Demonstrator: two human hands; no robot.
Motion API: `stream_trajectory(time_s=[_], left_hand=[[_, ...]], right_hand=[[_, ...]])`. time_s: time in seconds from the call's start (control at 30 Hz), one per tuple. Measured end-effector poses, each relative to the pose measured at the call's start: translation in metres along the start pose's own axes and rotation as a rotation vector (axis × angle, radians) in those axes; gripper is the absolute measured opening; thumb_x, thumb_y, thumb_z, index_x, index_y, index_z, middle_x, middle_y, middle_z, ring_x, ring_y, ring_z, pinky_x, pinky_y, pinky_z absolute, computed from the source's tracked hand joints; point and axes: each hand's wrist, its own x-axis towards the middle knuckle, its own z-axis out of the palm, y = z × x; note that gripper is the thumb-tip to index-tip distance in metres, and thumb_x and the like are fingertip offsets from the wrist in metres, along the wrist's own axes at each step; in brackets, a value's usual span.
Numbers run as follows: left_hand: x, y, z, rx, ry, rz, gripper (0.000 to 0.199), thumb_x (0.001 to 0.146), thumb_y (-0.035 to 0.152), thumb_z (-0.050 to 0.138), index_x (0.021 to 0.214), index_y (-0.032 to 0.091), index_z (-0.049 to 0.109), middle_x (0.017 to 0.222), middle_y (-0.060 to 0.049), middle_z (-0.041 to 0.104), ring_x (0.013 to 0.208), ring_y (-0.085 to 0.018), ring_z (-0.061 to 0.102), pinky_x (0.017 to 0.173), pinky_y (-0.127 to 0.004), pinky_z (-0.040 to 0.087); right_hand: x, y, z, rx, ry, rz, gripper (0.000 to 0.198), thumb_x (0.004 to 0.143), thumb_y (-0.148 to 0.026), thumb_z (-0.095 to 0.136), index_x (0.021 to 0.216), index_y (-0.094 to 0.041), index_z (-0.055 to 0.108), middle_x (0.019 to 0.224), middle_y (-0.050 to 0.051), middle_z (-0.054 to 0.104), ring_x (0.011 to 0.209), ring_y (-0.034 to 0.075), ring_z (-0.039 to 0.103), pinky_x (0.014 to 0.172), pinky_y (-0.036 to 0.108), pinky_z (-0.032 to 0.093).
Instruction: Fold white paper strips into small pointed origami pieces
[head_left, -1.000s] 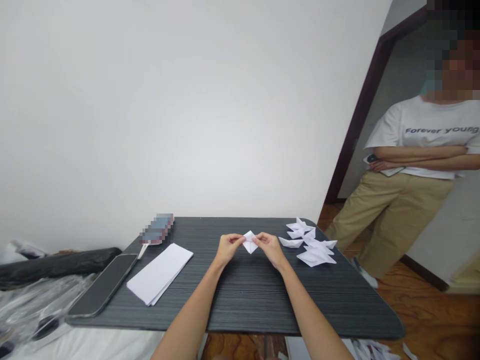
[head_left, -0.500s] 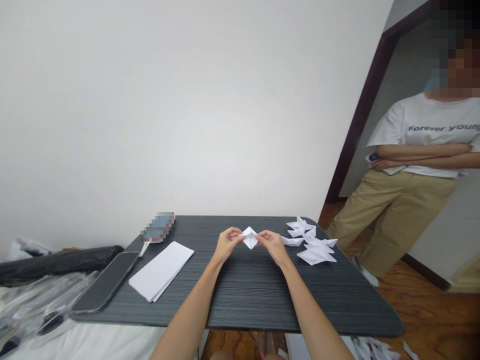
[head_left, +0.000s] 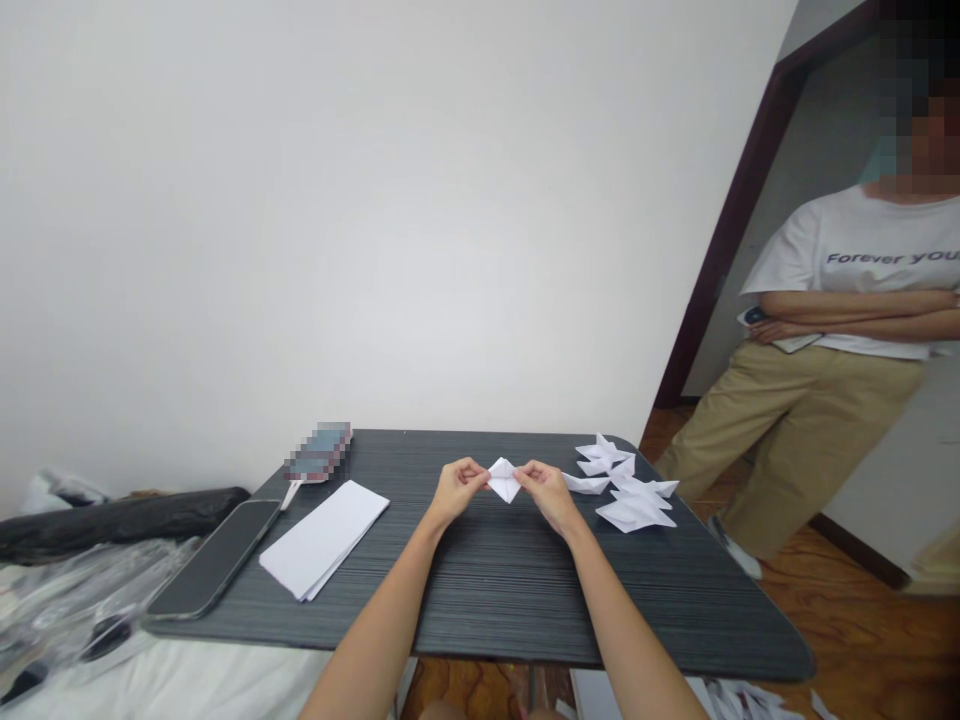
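Between my two hands a small diamond of folded white paper (head_left: 503, 482) is held up over the table. My left hand (head_left: 458, 490) pinches its left corner between thumb and fingers. The opposite corner is pinched in my right hand (head_left: 548, 492). A crease runs across and down the front of the diamond. Just right of my right hand lie several folded paper boats (head_left: 636, 503), grouped close together. Off to the left of my left hand rests a stack of white paper sheets (head_left: 324, 540).
The dark table (head_left: 510, 600) backs onto a white wall. A phone (head_left: 215, 560) lies at its left edge, near a blurred-out object (head_left: 320, 455). At the right stands a person (head_left: 847, 290) with arms folded. Plastic-wrapped items (head_left: 82, 590) sit left of the table.
The folded paper's front looks flatter, with its crease pattern changed. Both hands keep their pinch at the corners. The whole view has shifted slightly.
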Motion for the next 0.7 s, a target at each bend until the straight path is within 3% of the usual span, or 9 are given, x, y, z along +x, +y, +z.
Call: stream_trajectory(time_s=[0.37,0.57,0.7], left_hand=[[-0.003,-0.002,0.009,0.169,-0.022,0.036,0.026,0.061,0.035,0.061,0.069,0.011,0.054,0.061,-0.001,0.057,0.048,-0.009,0.051,0.045,-0.020,0.041],[-0.002,-0.003,0.010,0.148,0.047,0.006,0.025,0.059,0.035,0.062,0.061,0.011,0.055,0.049,0.001,0.056,0.043,-0.010,0.051,0.043,-0.020,0.039],[-0.003,-0.002,0.011,0.124,0.028,-0.021,0.026,0.060,0.036,0.062,0.063,0.011,0.056,0.050,-0.001,0.058,0.043,-0.011,0.052,0.044,-0.021,0.040]], right_hand=[[-0.004,-0.009,0.015,-0.077,-0.021,-0.031,0.028,0.054,-0.038,0.066,0.054,-0.016,0.048,0.053,-0.002,0.053,0.053,0.011,0.051,0.055,0.024,0.041],[-0.004,-0.008,0.015,-0.130,0.006,-0.046,0.029,0.056,-0.040,0.064,0.055,-0.016,0.049,0.053,-0.001,0.054,0.052,0.011,0.050,0.052,0.024,0.041],[-0.003,-0.005,0.014,-0.129,0.026,-0.045,0.027,0.057,-0.037,0.064,0.054,-0.015,0.049,0.050,-0.002,0.053,0.048,0.010,0.048,0.048,0.022,0.039]])
